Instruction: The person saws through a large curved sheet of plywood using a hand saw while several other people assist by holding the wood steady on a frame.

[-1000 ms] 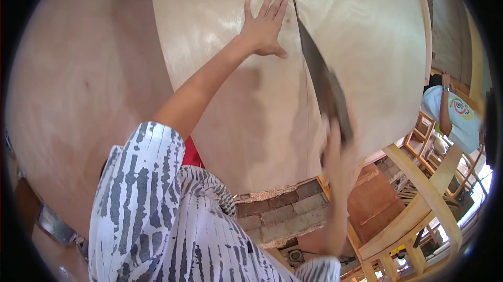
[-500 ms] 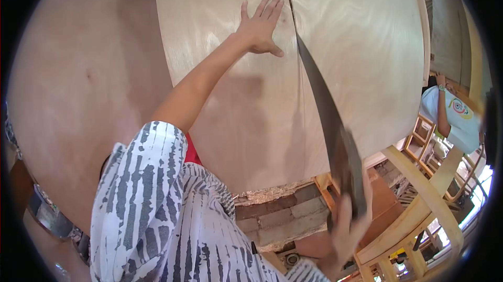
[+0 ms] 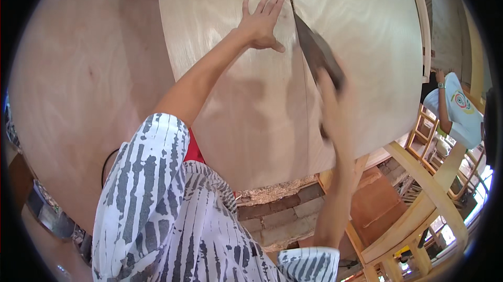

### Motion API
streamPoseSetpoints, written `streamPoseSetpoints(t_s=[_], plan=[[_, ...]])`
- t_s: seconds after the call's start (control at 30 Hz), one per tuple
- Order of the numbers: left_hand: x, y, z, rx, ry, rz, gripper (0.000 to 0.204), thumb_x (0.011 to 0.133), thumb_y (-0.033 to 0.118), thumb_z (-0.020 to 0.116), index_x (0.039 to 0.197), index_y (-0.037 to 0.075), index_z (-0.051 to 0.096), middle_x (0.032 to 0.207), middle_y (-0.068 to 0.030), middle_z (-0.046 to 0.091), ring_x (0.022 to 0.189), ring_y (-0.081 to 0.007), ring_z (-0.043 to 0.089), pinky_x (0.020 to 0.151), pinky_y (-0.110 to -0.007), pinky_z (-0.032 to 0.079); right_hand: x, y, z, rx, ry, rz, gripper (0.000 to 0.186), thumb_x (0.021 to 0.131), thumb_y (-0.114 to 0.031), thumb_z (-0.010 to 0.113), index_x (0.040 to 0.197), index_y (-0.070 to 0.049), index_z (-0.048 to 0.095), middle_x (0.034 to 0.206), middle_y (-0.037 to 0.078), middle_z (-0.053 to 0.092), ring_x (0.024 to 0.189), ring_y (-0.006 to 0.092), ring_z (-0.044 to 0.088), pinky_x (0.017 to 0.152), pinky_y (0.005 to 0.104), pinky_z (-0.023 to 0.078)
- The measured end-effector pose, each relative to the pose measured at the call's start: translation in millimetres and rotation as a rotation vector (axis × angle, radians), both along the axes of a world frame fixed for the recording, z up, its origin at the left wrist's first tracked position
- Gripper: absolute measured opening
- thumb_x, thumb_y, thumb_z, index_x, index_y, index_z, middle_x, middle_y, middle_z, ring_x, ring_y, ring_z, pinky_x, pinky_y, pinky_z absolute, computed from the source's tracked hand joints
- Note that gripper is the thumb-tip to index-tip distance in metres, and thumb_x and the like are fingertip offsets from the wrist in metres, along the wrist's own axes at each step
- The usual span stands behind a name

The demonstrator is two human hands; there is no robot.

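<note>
A large pale plywood sheet (image 3: 367,83) lies before me, with a dark cut running down from its far edge. A thin pencil-like line continues from the cut toward me. My right hand (image 3: 335,93), blurred by motion, grips a handsaw (image 3: 314,51) whose blade stands in the cut; most of the blade is below the sheet. Just left of the cut, my left hand (image 3: 262,25) presses flat on the plywood, fingers spread and holding nothing.
Another plywood panel (image 3: 89,72) fills the left side. Wooden frame parts (image 3: 419,167) and a reddish-brown board (image 3: 374,203) stand at the lower right. Concrete blocks (image 3: 283,219) show below the sheet's near edge. A person in a light shirt (image 3: 458,106) bends at the far right.
My right hand has pushed the saw forward and down, from near the sheet's close edge to beside the cut. Much less blade shows. My left hand stays nearly in place.
</note>
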State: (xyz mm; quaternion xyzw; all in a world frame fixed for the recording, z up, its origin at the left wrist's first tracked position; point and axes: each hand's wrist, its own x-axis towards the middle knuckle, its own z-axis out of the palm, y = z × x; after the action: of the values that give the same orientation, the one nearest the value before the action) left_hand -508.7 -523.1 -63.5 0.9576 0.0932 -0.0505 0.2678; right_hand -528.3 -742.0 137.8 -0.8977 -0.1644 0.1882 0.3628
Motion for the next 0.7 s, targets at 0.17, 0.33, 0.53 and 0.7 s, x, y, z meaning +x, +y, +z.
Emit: streamPoseSetpoints(t_s=[0.17, 0.33, 0.53, 0.7], plan=[[-2.0, -2.7, 16.6, 0.054, 0.064, -0.003, 0.147, 0.064, 0.063, 0.088, 0.169, 0.008, 0.001, 0.178, -0.0067, 0.005, 0.164, -0.0283, -0.002, 0.123, -0.074, -0.001, -144.2, -98.6, 210.9, -0.276, 0.063, -0.160, 0.054, 0.101, -0.010, 0.055, 0.150, 0.011, 0.048, 0.139, 0.023, 0.062, 0.110, 0.0233, 0.062, 0.091, 0.0343, 0.051], [3.8, -20.3, 13.1, 0.040, -0.009, -0.011, 0.150, 0.062, 0.064, 0.089, 0.169, 0.011, -0.001, 0.178, -0.0068, 0.004, 0.164, -0.0284, -0.001, 0.121, -0.076, 0.001, -112.7, -87.4, 142.6, -0.202, 0.146, -0.207, 0.049, 0.103, -0.004, 0.052, 0.150, 0.011, 0.048, 0.143, 0.026, 0.062, 0.138, 0.0308, 0.057, 0.115, 0.0403, 0.043], [6.6, -21.3, -5.0, 0.006, 0.052, -0.035, 0.149, 0.062, 0.065, 0.089, 0.169, 0.012, -0.001, 0.178, -0.0063, 0.003, 0.164, -0.0288, -0.002, 0.122, -0.076, 0.001, 12.8, -13.3, -16.3, -0.162, 0.034, 0.022, 0.052, 0.107, -0.025, 0.058, 0.150, 0.003, 0.051, 0.131, 0.027, 0.067, 0.120, 0.0319, 0.066, 0.104, 0.0379, 0.048], [-4.3, -9.0, 3.5, 0.048, 0.086, -0.021, 0.149, 0.063, 0.065, 0.089, 0.169, 0.010, -0.001, 0.178, -0.0053, 0.002, 0.164, -0.0273, -0.003, 0.124, -0.073, -0.001, -94.7, -103.9, 101.0, -0.160, 0.040, -0.141, 0.051, 0.103, -0.014, 0.058, 0.151, 0.003, 0.051, 0.126, 0.018, 0.069, 0.087, 0.0139, 0.061, 0.074, 0.0248, 0.045]])
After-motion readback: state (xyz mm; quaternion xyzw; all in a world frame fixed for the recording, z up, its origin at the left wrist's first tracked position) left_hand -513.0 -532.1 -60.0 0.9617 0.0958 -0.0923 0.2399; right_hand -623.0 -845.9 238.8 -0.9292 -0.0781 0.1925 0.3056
